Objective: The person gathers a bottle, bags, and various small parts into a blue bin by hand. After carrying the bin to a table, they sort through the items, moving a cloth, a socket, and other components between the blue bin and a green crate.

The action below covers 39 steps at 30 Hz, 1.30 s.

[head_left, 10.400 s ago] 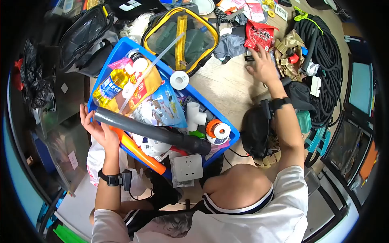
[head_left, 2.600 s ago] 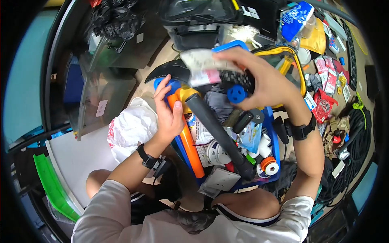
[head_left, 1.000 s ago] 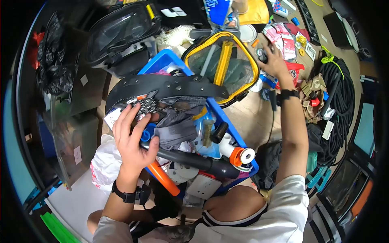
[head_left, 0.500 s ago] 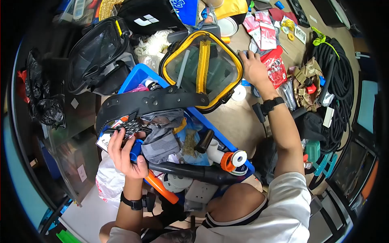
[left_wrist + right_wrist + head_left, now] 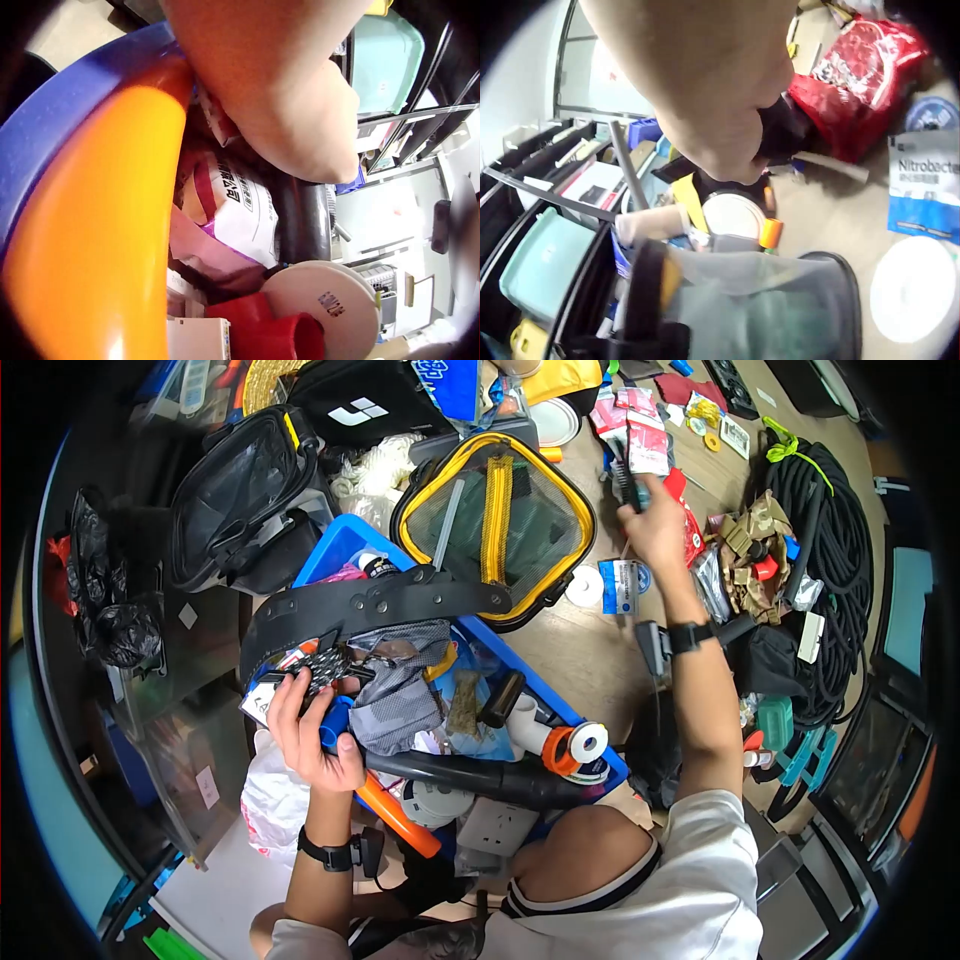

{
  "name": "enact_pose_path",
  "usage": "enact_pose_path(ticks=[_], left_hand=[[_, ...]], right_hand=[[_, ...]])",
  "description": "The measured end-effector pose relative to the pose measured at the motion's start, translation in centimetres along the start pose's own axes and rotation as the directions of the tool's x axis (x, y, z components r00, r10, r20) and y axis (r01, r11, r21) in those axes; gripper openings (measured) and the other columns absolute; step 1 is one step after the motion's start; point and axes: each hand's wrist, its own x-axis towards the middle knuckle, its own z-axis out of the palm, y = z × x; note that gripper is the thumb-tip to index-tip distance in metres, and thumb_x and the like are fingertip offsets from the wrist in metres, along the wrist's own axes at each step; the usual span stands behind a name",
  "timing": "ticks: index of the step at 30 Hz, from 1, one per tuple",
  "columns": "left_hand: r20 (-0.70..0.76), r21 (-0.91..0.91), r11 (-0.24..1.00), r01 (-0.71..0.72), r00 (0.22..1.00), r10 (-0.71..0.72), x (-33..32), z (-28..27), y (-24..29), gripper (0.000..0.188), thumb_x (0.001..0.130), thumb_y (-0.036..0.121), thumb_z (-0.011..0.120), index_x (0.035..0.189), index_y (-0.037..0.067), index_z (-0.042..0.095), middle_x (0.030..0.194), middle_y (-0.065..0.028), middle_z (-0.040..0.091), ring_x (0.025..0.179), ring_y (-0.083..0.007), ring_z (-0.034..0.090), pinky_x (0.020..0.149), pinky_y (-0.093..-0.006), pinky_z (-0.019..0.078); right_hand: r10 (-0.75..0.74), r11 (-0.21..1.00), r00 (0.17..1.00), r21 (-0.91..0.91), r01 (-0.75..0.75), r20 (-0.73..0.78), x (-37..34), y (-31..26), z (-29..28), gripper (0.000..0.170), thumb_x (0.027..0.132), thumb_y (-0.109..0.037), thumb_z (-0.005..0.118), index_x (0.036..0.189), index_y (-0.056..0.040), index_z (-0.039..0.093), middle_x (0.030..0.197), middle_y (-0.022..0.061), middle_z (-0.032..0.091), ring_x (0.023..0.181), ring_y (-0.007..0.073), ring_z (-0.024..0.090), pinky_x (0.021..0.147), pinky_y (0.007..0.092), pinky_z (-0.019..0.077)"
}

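My left hand (image 5: 315,745) rests at the left side of the blue bin (image 5: 597,788). Its relaxed fingers touch a bundle of black-and-white braided cord (image 5: 325,668), close to a blue plastic cap (image 5: 335,725). Across the bin lies a black studded strap (image 5: 380,600), with a grey mesh cloth (image 5: 398,705) in front of it. An orange tube (image 5: 97,225) fills the left wrist view beside the bin's wall. Over the floor at the right, my right hand (image 5: 655,532) grips a slim dark object (image 5: 627,485); its kind is unclear. A red packet (image 5: 859,82) lies beside that hand.
A clear case with yellow zips (image 5: 500,525) leans behind the bin. Near it lie a white disc (image 5: 584,587) and a blue-and-white packet (image 5: 620,588). Coiled black hose (image 5: 835,590) and a camouflage pouch (image 5: 757,550) are at the right, a dark clear-topped bag (image 5: 245,500) at the left.
The strap, cord and mesh cloth have come onto the bin. Since half a second ago my right hand has moved slightly right, lifting the slim dark object. My left hand has barely moved.
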Motion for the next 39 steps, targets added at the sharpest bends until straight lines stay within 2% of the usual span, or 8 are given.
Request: enact_pose_path(ticks=[6,14,16,18,26,29,32,39], left_hand=[[-0.012,0.001,1.0,-0.004,1.0,0.004,0.0,0.1,-0.2,0.057,0.097,0.046,0.051,0.112,-0.004,0.073,0.131,-0.0264,0.065,0.129,-0.0444,0.055,0.113,-0.0503,0.0364],[-0.056,-0.044,0.998,-0.035,0.998,0.033,0.3,0.2,-0.3,0.049,0.094,0.042,0.058,0.109,-0.002,0.074,0.127,-0.0229,0.067,0.123,-0.0434,0.058,0.107,-0.0488,0.0419],[-0.071,-0.071,0.997,-0.038,0.997,0.033,0.4,0.3,-0.4,0.047,0.091,0.041,0.061,0.108,-0.001,0.074,0.127,-0.0213,0.068,0.123,-0.0428,0.059,0.107,-0.0487,0.0418],[-0.049,-0.091,0.996,-0.027,0.999,0.023,0.5,-0.2,-0.4,0.043,0.081,0.034,0.07,0.11,0.001,0.073,0.129,-0.0192,0.067,0.123,-0.042,0.059,0.106,-0.0489,0.0417],[0.172,-0.223,0.975,0.003,0.984,0.036,3.3,-6.2,2.6,0.081,0.063,0.052,0.088,0.125,0.004,0.066,0.142,-0.0187,0.058,0.133,-0.0413,0.054,0.111,-0.055,0.0371],[0.087,-0.577,0.801,-0.158,0.964,0.252,3.3,-6.7,3.5,0.088,0.065,0.072,0.08,0.123,0.006,0.068,0.143,-0.0255,0.055,0.128,-0.0441,0.058,0.103,-0.0578,0.0449],[0.067,-0.633,0.742,-0.22,0.94,0.335,2.9,-5.7,5.2,0.077,0.07,0.069,0.077,0.121,0.012,0.07,0.145,-0.0258,0.053,0.126,-0.0436,0.058,0.099,-0.0566,0.0485],[0.298,-0.524,0.801,-0.289,0.819,0.491,0.7,-4.8,7.2,0.066,0.069,0.056,0.085,0.127,0.029,0.068,0.15,-0.0247,0.048,0.128,-0.0437,0.054,0.101,-0.0604,0.0467]], right_hand=[[0.277,0.673,0.96,0.721,-0.165,-0.039,-1.9,-0.5,-7.8,0.043,0.083,-0.003,0.08,0.123,-0.0001,0.064,0.091,0.0026,0.068,0.078,0.0118,0.067,0.074,0.027,0.0547],[0.024,0.506,1.0,0.862,-0.011,-0.001,-11.0,-11.4,-16.4,0.08,0.073,-0.016,0.087,0.139,0.0024,0.046,0.11,0.0134,0.063,0.108,0.0237,0.062,0.102,0.0369,0.0472],[0.119,0.137,0.992,0.99,0.031,-0.048,-13.9,-10.8,-17.4,0.067,0.076,-0.014,0.085,0.13,-0.0031,0.049,0.104,0.0149,0.064,0.1,0.0246,0.066,0.096,0.0426,0.0533],[-0.607,-0.495,0.786,0.831,-0.254,-0.121,-11.2,-14.9,-15.9,0.046,0.082,-0.008,0.081,0.115,-0.0099,0.049,0.095,0.0149,0.066,0.088,0.0265,0.069,0.082,0.0453,0.0597],[-0.976,-0.209,0.195,0.66,-0.721,-0.097,-11.2,-21.6,-12.4,0.018,0.102,-0.005,0.064,0.117,0.0032,0.062,0.105,0.0326,0.07,0.086,0.0385,0.067,0.077,0.0434,0.0572],[-0.948,-0.247,0.317,0.639,-0.728,-0.005,-13.4,-20.4,-9.7,0.02,0.098,-0.002,0.065,0.118,0.0016,0.063,0.11,0.0309,0.068,0.091,0.0367,0.067,0.08,0.0453,0.0569],[-0.784,0.614,0.374,0.705,0.354,0.495,-13.7,-22.1,-9.8,0.036,0.079,0.004,0.071,0.114,-0.0022,0.065,0.113,0.0176,0.065,0.102,0.0335,0.064,0.085,0.0407,0.0542],[-0.752,0.54,0.161,0.455,0.708,0.64,-18.3,-19.9,-7.1,0.048,0.073,-0.012,0.076,0.12,-0.0055,0.065,0.126,0.013,0.057,0.116,0.0314,0.055,0.097,0.0414,0.0462]])
